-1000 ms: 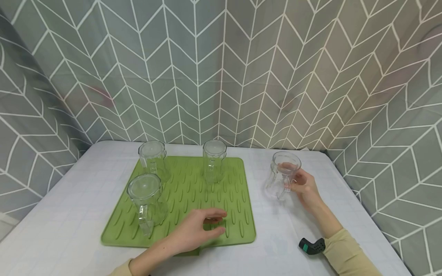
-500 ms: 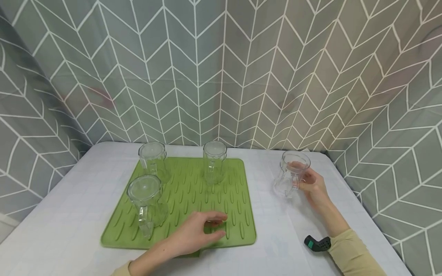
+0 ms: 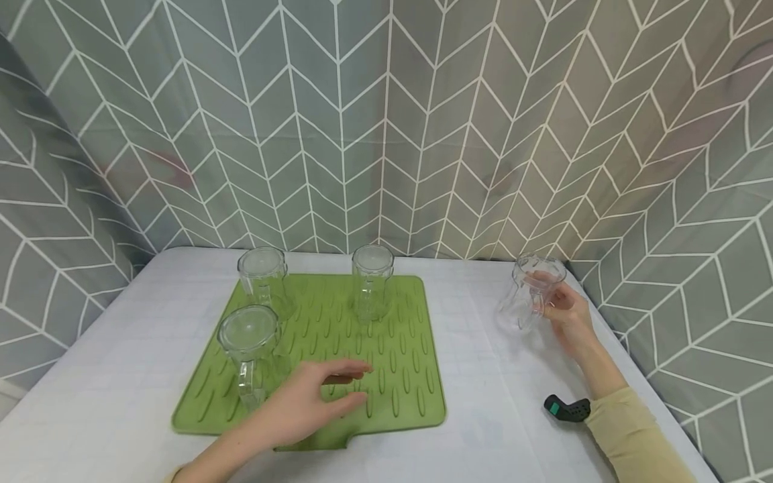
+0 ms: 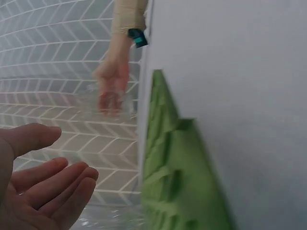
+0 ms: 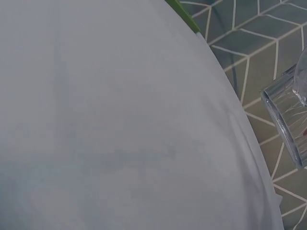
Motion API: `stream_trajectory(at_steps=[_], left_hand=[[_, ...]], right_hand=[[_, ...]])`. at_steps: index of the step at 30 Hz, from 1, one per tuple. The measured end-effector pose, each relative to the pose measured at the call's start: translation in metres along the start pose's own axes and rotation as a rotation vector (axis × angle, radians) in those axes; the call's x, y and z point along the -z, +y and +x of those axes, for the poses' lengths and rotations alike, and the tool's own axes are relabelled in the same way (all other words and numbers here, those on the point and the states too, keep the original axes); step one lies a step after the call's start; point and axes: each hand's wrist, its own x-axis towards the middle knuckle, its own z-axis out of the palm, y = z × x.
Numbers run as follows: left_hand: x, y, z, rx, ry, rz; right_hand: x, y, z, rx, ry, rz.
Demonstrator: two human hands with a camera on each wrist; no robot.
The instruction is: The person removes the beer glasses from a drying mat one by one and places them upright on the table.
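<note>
At the green mat's (image 3: pixel 401 362) two o'clock, the right hand (image 3: pixel 570 322) grips a clear glass mug (image 3: pixel 523 295). The left hand (image 3: pixel 302 406), thumb and fingers apart and holding nothing, hovers toward six. Three other mugs (image 3: pixel 371 285) stand at nine, eleven and one.

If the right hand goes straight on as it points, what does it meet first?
The patterned backdrop, probably, with the glass mug in the right hand leading; depth is unclear.

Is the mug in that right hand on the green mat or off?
Off: in the head view, the right hand holds the mug out past the right edge of the green mat.
</note>
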Motion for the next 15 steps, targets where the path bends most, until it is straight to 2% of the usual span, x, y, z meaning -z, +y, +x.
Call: stream_trajectory(at_steps=[3, 9, 13, 15], left_hand=[[0.018, 0.011, -0.010, -0.032, 0.077, 0.023], [0.062, 0.030, -0.026, -0.181, 0.294, 0.035], [0.093, 0.027, -0.035, -0.238, 0.437, -0.010], [0.108, 0.019, -0.038, -0.218, 0.510, -0.019]], right_hand=[[0.005, -0.002, 0.003, 0.000, 0.010, 0.025], [0.017, 0.001, 0.006, 0.003, 0.030, 0.096], [0.027, 0.005, 0.007, 0.014, 0.032, 0.133], [0.031, 0.006, 0.007, 0.022, 0.030, 0.151]])
